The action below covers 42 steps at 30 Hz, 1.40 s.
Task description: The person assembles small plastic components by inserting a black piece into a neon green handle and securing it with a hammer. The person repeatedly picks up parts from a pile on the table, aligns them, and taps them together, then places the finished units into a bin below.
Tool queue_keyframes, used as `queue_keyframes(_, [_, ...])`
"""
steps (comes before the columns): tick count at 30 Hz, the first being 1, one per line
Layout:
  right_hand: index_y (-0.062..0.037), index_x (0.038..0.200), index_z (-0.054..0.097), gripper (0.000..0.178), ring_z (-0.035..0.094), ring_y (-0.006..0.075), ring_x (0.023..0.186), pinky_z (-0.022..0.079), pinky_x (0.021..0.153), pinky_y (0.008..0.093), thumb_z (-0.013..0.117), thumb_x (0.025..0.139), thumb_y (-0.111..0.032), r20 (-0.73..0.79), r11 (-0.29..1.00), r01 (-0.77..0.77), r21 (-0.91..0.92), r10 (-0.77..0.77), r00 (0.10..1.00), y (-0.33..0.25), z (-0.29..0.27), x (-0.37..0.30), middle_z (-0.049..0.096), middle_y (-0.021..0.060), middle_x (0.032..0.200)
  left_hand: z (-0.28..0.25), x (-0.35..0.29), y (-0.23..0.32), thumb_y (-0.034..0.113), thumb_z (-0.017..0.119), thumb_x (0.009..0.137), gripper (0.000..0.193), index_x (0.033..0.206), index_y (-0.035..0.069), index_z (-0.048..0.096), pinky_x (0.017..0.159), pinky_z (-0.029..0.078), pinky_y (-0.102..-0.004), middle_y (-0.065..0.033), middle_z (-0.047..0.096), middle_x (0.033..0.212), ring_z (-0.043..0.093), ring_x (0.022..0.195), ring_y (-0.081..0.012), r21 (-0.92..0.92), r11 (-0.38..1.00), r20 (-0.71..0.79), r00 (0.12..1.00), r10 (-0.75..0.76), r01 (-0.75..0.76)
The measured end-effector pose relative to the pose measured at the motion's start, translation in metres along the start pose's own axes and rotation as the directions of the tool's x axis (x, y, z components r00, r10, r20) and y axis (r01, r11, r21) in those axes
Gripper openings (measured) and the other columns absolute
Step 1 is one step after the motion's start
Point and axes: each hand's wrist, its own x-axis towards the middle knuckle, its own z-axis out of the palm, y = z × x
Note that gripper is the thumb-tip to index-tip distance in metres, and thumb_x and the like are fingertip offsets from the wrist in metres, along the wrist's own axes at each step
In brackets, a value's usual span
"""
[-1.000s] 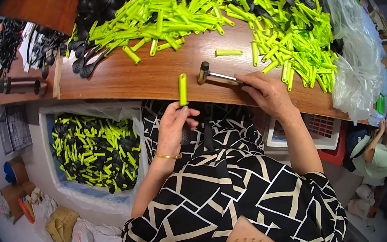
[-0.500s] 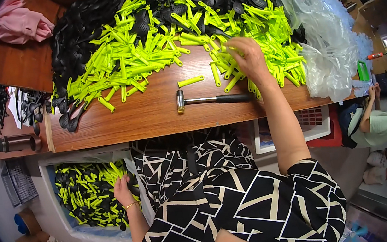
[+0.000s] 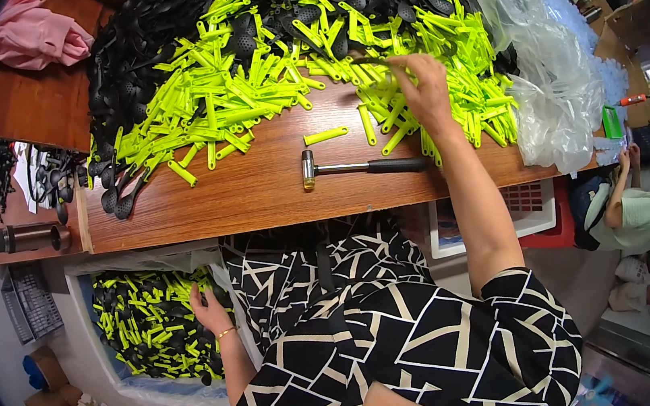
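Note:
My right hand (image 3: 427, 93) is over the right-hand heap of lime-green handles (image 3: 464, 48). Its fingers pinch a dark utensil piece (image 3: 372, 61), slightly blurred, that looks like a black slotted spoon without its handle. Down at the left, my left hand (image 3: 210, 308) is open with fingers apart, above a white tub (image 3: 85, 330) of black utensils with lime-green handles (image 3: 146, 330). A hammer (image 3: 309, 170) with a black grip lies on the table below the heaps. Near it are two loose lime-green handles (image 3: 326, 135).
Black slotted spoons (image 3: 124, 90) heap along the table's back and left. Clear plastic sheeting (image 3: 553, 110) drapes over the right side. A dark cylinder (image 3: 29, 238) stands at left, and a white basket (image 3: 534, 218) sits under the table. Another person (image 3: 638, 205) works at far right.
My left hand has opened, and the lime-green handle at its fingertips has left them. My right hand has shifted slightly right, with the dark piece now showing at its fingers.

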Motion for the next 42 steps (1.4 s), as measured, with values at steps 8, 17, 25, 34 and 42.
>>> queue_keyframes(8, [-0.0207, 0.104, 0.081, 0.03, 0.068, 0.024, 0.103, 0.053, 0.089, 0.0408, 0.08, 0.076, -0.014, 0.064, 0.726, 0.424, 0.542, -0.538, 0.84, -0.132, -0.002, -0.055, 0.073, -0.0008, 0.116, 0.052, -0.033, 0.292, 0.017, 0.056, 0.111, 0.036, 0.141, -0.002, 0.058, 0.088, 0.058, -0.0301, -0.0139, 0.073, 0.118, 0.072, 0.098, -0.0183, -0.493, 0.784, 0.791, 0.57, 0.223, 0.377])
queue_keyframes(17, [-0.0061, 0.118, 0.073, 0.028, 0.069, 0.0365, 0.105, 0.055, 0.094, 0.0439, 0.077, 0.09, -0.01, 0.148, 0.952, 0.087, 0.293, -0.135, 0.98, -0.053, 0.014, -0.014, 0.074, 0.0143, 0.113, 0.115, -0.043, 0.326, 0.016, 0.065, 0.107, 0.037, 0.141, 0.001, 0.062, 0.075, 0.05, -0.022, -0.0072, 0.074, 0.111, 0.06, 0.079, -0.0075, -0.44, 0.627, 0.893, 0.387, 0.229, 0.643])
queue_keyframes(25, [-0.0066, 0.115, 0.076, 0.024, 0.07, 0.0356, 0.102, 0.055, 0.092, 0.0456, 0.075, 0.091, -0.012, 0.255, 0.995, -0.046, -0.084, 0.067, 0.965, 0.012, 0.036, 0.018, 0.076, 0.0159, 0.109, 0.115, -0.043, 0.323, 0.019, 0.065, 0.108, 0.037, 0.142, 0.003, 0.062, 0.085, 0.053, -0.0252, 0.0, 0.068, 0.102, 0.064, 0.087, -0.0099, -0.461, 0.58, 0.879, 0.438, 0.191, 0.672])
queue_keyframes(34, [-0.0124, 0.143, 0.066, 0.043, 0.061, 0.028, 0.085, 0.05, 0.08, 0.0381, 0.065, 0.101, -0.007, 0.496, 0.857, -0.101, 0.506, -0.192, 0.847, -0.1, -0.006, -0.022, 0.062, 0.0127, 0.089, 0.116, -0.044, 0.331, 0.019, 0.062, 0.109, 0.039, 0.145, 0.005, 0.06, 0.082, 0.059, -0.0271, -0.0088, 0.075, 0.121, 0.077, 0.098, -0.0176, -0.417, 0.77, 0.85, 0.508, 0.14, 0.484])
queue_keyframes(42, [-0.0127, 0.134, 0.073, 0.037, 0.068, 0.0294, 0.1, 0.054, 0.086, 0.0408, 0.068, 0.097, -0.006, 0.519, 0.842, -0.049, 0.538, -0.285, 0.806, -0.133, -0.01, -0.02, 0.067, 0.0116, 0.105, 0.109, -0.046, 0.328, 0.016, 0.06, 0.11, 0.039, 0.146, 0.002, 0.059, 0.081, 0.057, -0.025, -0.0106, 0.077, 0.119, 0.075, 0.089, -0.0131, -0.495, 0.817, 0.784, 0.559, 0.271, 0.297])
